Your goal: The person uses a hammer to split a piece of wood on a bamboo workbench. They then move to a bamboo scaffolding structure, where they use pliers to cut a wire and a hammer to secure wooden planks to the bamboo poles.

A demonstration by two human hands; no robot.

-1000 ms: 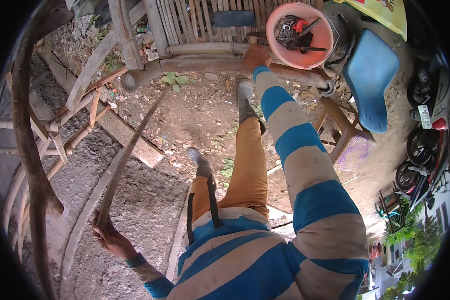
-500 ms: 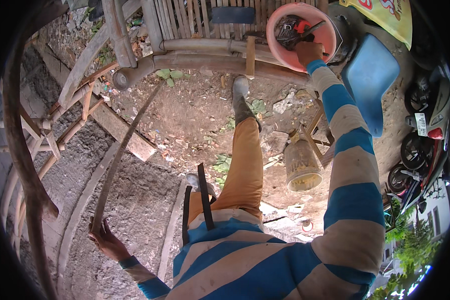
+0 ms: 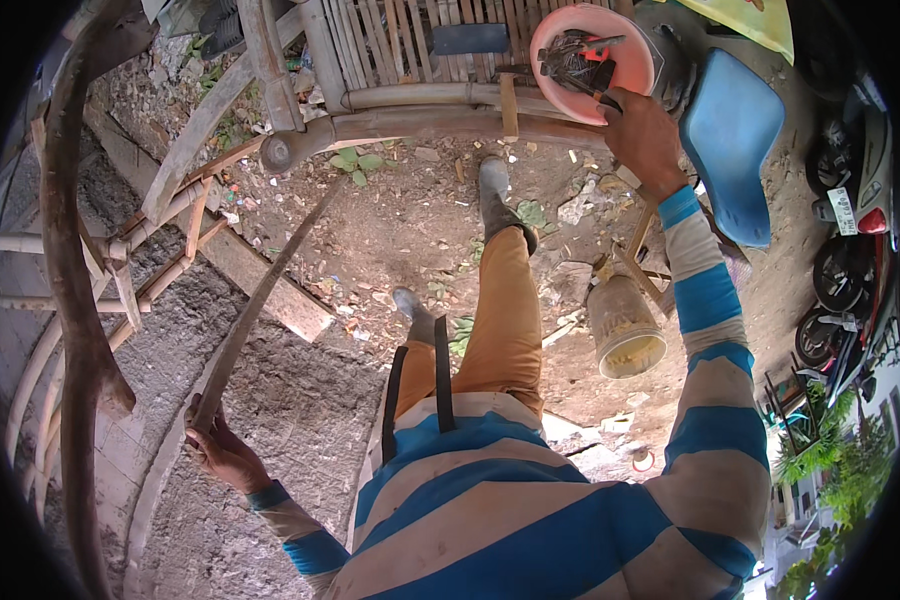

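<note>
My left hand (image 3: 222, 452), at the lower left, is closed around the lower end of a long, thin wooden stick (image 3: 260, 297) that slants away toward the far side. At the far right, my right hand (image 3: 645, 140) is at the near rim of a pink bucket (image 3: 636, 62). Its fingers are curled on the dark handle of a tool (image 3: 606, 98), whose other end lies in the bucket; the tool's kind is unclear. Inside the bucket are a heap of thin metal pieces (image 3: 568, 62) and something red.
A bamboo slat platform (image 3: 400, 45) bears the bucket and a dark flat block (image 3: 470, 39). Right of it stands a blue plastic seat (image 3: 735, 145). A dirty plastic container (image 3: 625, 325) lies on the ground. A forked branch (image 3: 75, 330) rises at left; motorbikes (image 3: 850, 260) stand at right.
My right hand has drawn back from inside the bucket to its near rim, with the tool's dark handle. My left hand still holds the stick. The view has shifted slightly.
</note>
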